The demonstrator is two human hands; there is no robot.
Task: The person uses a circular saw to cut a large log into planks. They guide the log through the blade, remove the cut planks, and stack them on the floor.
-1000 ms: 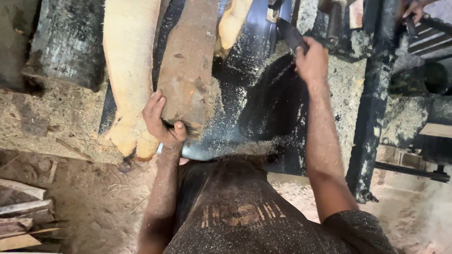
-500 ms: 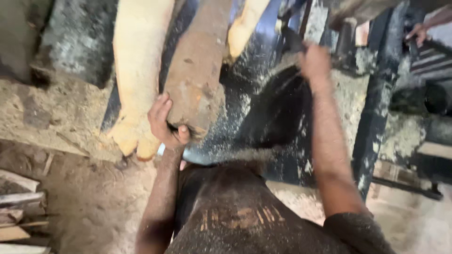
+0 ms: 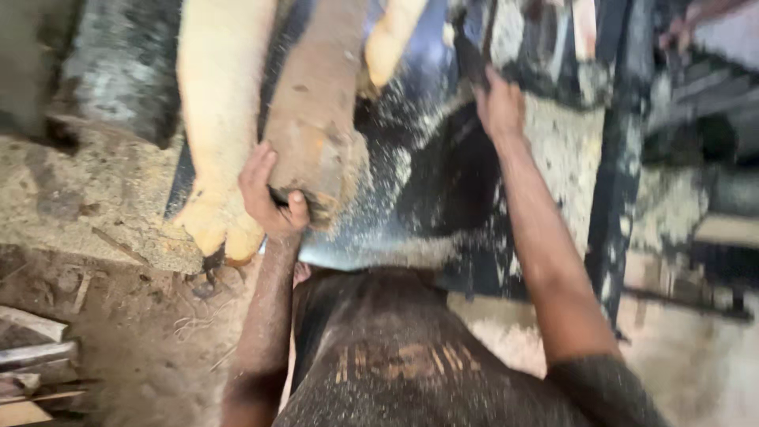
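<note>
My left hand (image 3: 267, 192) grips the near end of a brown, bark-covered log (image 3: 316, 119) that lies lengthwise on a dark, sawdust-strewn machine bed (image 3: 411, 205). My right hand (image 3: 498, 104) reaches far forward and is closed on a dark handle or lever (image 3: 468, 47) of the machine. A pale, debarked log (image 3: 213, 119) lies just left of the brown one, touching my left hand's side. A second pale piece (image 3: 391, 39) sits beyond, to the right of the brown log. The picture is blurred.
A dark metal frame post (image 3: 617, 158) runs down the right side. A sawdust-covered ledge (image 3: 71, 190) lies at the left, with wood offcuts (image 3: 32, 356) on the dirt floor below it. Another person's hand (image 3: 680, 32) shows at the top right.
My left hand has slid up the end of the brown log and wrapped tighter around it. The camera has leaned in and the view has blurred. My right hand stays on the handle.
</note>
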